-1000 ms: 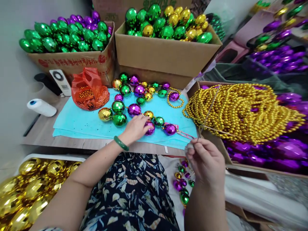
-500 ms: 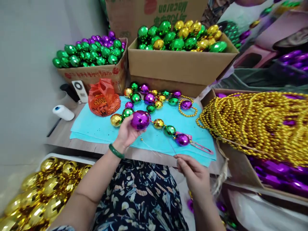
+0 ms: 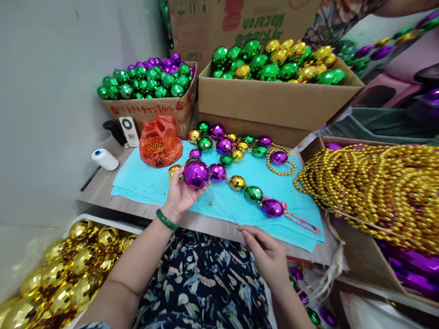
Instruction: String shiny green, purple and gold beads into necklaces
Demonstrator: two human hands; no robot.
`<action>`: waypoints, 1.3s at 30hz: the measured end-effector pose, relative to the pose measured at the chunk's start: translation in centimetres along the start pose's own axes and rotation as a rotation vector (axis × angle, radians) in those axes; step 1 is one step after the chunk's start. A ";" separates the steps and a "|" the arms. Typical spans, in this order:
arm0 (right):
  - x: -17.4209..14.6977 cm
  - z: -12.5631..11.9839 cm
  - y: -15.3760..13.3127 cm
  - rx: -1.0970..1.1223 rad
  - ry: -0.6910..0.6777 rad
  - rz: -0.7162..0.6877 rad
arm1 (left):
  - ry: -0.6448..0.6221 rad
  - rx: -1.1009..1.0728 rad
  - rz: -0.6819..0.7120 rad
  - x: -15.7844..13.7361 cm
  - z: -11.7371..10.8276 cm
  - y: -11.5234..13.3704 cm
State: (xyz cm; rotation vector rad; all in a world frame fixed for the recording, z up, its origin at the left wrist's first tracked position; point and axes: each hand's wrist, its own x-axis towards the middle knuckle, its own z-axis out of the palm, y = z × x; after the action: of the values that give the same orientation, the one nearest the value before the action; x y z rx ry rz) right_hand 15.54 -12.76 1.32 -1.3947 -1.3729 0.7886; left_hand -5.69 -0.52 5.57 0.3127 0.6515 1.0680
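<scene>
My left hand (image 3: 181,198), with a green bangle at the wrist, is closed around a large faceted purple ball (image 3: 196,173). In my right hand (image 3: 265,253) a long thin needle (image 3: 222,204) is pinched between thumb and fingers. Its far end reaches the right side of the ball; whether it has entered a hole I cannot tell. A fine thread with a small gold bead (image 3: 211,203) hangs below the ball. Strung purple, gold and green balls (image 3: 254,193) lie on the turquoise cloth (image 3: 212,217). Pink-handled scissors or snips (image 3: 303,222) rest partly behind the last purple ball.
Cardboard boxes of green, purple and gold balls (image 3: 274,103) stand at the back. An orange-red bag of small beads (image 3: 161,146) and a white thread spool (image 3: 104,159) are left. Gold bead strands (image 3: 370,192) fill a box at right; large gold balls (image 3: 84,258) sit lower left.
The needle has come up to the purple ball as my right hand moved left towards it. My left hand still holds the ball. The whole view has shifted slightly.
</scene>
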 end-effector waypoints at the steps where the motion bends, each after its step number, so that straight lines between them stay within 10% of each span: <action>1: 0.0 0.0 0.0 -0.002 0.002 0.003 | 0.002 -0.001 0.004 0.0 0.0 0.0; 20: 0.0 -0.5 -0.4 -0.065 0.018 -0.048 | 0.028 0.034 0.057 0.0 -0.7 0.0; 31: 0.0 -1.1 -0.7 -0.129 0.015 -0.146 | 0.050 0.160 0.388 -1.0 -1.2 -0.4; 39: 0.1 -0.8 -0.5 -0.156 0.012 -0.173 | 0.049 0.111 0.300 -1.0 -1.3 -0.2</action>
State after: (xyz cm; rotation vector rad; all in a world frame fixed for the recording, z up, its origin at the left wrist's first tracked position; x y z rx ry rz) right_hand 16.12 -12.88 2.03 -1.3743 -1.5494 0.5688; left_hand -6.64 -1.55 4.81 0.4926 0.7239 1.3315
